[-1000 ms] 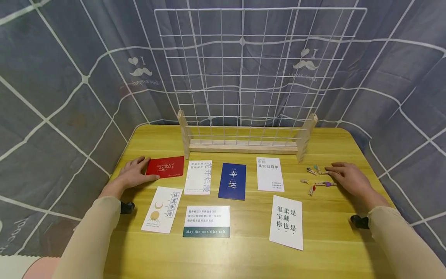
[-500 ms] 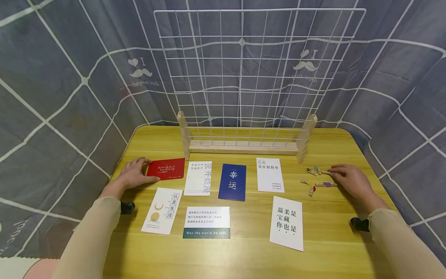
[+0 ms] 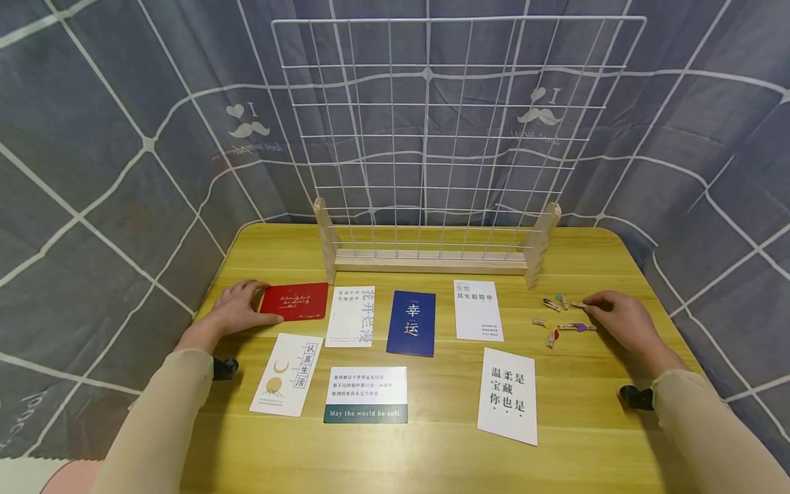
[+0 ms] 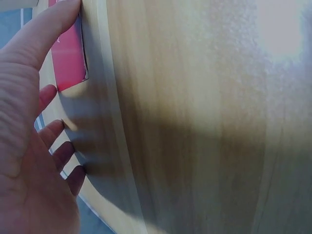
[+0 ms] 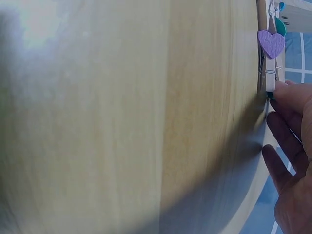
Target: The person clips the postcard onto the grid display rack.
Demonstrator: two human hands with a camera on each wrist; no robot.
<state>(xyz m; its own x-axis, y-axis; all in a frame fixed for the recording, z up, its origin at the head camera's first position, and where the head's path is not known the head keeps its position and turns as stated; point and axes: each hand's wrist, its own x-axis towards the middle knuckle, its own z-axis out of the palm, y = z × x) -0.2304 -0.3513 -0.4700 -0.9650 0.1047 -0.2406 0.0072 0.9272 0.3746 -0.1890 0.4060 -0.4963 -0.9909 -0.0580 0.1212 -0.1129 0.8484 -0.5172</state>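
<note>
Hands flat on yellow tabletop [image 3: 432, 453]. Left hand [image 3: 237, 312] at 9 o'clock, fingers relaxed and apart, thumb touching edge of red card [image 3: 294, 302]; no grip on it. Right hand [image 3: 620, 317] at 3 o'clock, fingers loosely spread, tips touching wooden clothespins [image 3: 563, 317], purple-heart one [image 5: 270, 48] just beside fingertips. Wire grid rack [image 3: 441, 137] at 12 o'clock.

A white wire grid [image 3: 457, 130] stands in a wooden base [image 3: 432, 261]; a blue card [image 3: 411, 322] lies before it.
</note>
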